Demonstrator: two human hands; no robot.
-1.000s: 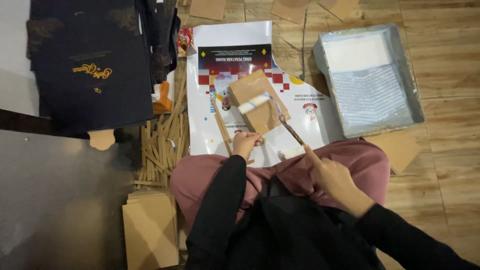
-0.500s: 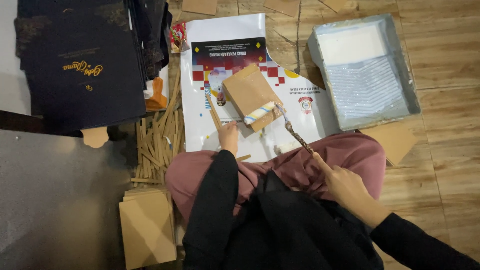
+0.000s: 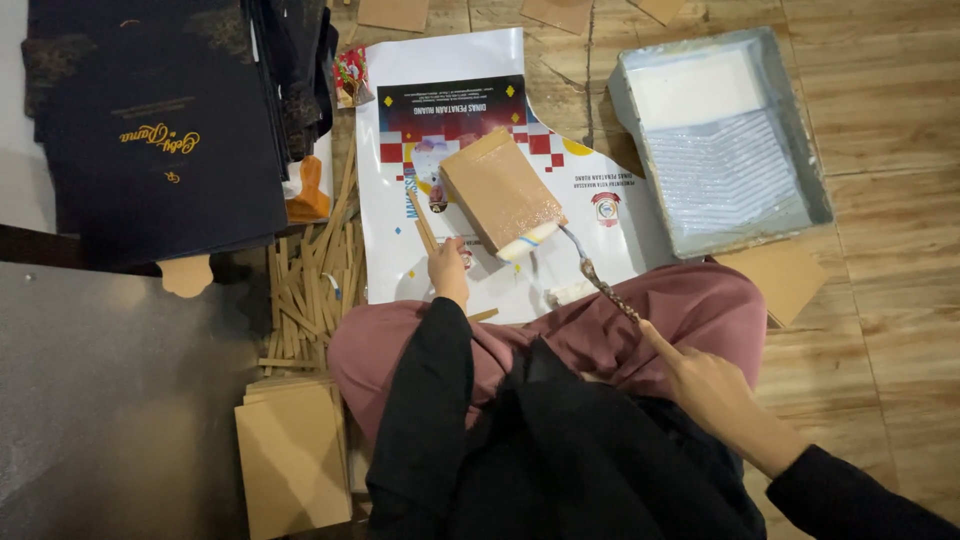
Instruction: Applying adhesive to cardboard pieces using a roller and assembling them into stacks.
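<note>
Glue work is under way on the floor. The right hand [image 3: 715,390] closes its grip around the long handle of a small paint roller [image 3: 527,241], index finger stretched along the shaft, and the roller's sleeve lies against the lower right edge of a brown cardboard panel [image 3: 497,187]. The left hand [image 3: 448,270] presses its fingertips down beside the panel's lower left corner; its grip looks pressed together on a thin brown strip [image 3: 424,222], though the fingers are too small to tell surely.

Compared with a second ago, the panel has turned and slid up the printed sheet [image 3: 450,70] beneath it, its glossy wet face now tilted toward the upper left, and the roller has travelled from the panel's middle down to its lower edge. The left hand has shifted from below the panel to its left side. By my reading, the coat is nearly across the face.

A grey paint tray [image 3: 800,130] holding white glue sits well apart on the right. Stacked dark blue covers [image 3: 150,130] lie at the left, loose cardboard strips [image 3: 300,300] just beside the sheet, and plain brown boards [image 3: 290,460] near the person's knee.
</note>
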